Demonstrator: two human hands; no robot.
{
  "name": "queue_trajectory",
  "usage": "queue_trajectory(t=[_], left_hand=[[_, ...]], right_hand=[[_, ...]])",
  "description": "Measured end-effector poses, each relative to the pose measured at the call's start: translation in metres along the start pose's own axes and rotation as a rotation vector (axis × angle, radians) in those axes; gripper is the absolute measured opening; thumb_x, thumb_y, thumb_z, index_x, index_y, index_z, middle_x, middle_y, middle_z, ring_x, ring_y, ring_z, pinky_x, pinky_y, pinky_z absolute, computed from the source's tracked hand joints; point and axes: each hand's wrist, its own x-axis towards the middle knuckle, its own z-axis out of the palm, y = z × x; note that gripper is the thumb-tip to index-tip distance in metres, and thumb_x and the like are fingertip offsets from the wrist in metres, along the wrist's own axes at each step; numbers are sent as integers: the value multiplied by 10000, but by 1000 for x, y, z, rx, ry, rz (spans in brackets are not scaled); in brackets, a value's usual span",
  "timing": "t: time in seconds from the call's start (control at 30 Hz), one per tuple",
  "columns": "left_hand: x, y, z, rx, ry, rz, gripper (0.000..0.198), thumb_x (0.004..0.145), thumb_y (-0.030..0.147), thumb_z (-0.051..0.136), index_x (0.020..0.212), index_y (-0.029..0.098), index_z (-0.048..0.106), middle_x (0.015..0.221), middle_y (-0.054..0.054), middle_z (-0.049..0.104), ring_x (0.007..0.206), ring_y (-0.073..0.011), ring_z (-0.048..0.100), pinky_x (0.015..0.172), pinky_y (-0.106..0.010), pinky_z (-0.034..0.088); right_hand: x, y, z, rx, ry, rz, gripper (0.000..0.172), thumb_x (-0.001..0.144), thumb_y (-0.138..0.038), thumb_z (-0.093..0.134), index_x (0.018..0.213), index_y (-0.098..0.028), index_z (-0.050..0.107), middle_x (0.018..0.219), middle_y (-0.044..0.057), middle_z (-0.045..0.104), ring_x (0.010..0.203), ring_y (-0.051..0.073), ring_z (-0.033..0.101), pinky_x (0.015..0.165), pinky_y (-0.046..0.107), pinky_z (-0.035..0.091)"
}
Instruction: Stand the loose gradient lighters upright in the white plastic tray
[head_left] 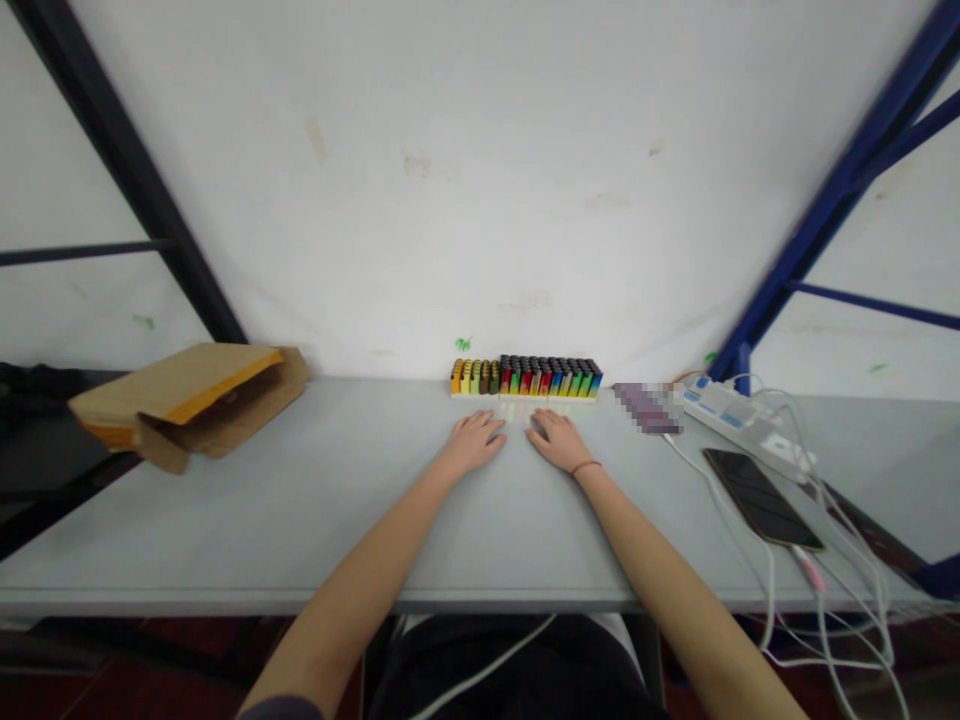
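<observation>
Both open hands, the left hand (474, 442) and right hand (553, 440), rest palm-down on the table (300, 500), holding nothing, just before the lighters (525, 378).

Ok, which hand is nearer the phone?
Right. The right hand rests on the table, well to the left of the phone and not touching it. The left hand lies farther off, on the right hand's far side.

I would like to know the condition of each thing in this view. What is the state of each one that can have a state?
left hand, palm down, open, empty
right hand, palm down, open, empty
disposable lighters, upright in a tight row
brown paper envelope, open, lying down
smartphone, face up, screen dark
power strip, lying flat, on or off too small to tell
</observation>
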Motion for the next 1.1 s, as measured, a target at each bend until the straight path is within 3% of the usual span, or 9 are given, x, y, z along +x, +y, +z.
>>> queue_trajectory(t=[1.0, 1.1], left_hand=[[-2, -1, -2, 20, -1, 4, 525, 1037, 442, 371, 1500, 252, 532, 1658, -81, 394, 1552, -258, 325, 1256, -468, 269], [-3, 0, -3, 8, -2, 6, 526, 1033, 437, 377, 1494, 241, 539, 1655, -90, 399, 1552, -264, 326, 1258, -463, 264]], right_hand=[[-2, 3, 3, 49, -3, -19, 465, 1028, -373, 470, 1423, -154, 579, 1597, 163, 477, 1513, 303, 387, 1227, 512, 286], [1, 5, 7, 109, 42, -45, 450, 988, -372, 514, 1357, -140, 627, 1543, 176, 537, 1468, 309, 450, 1218, 498, 312]])
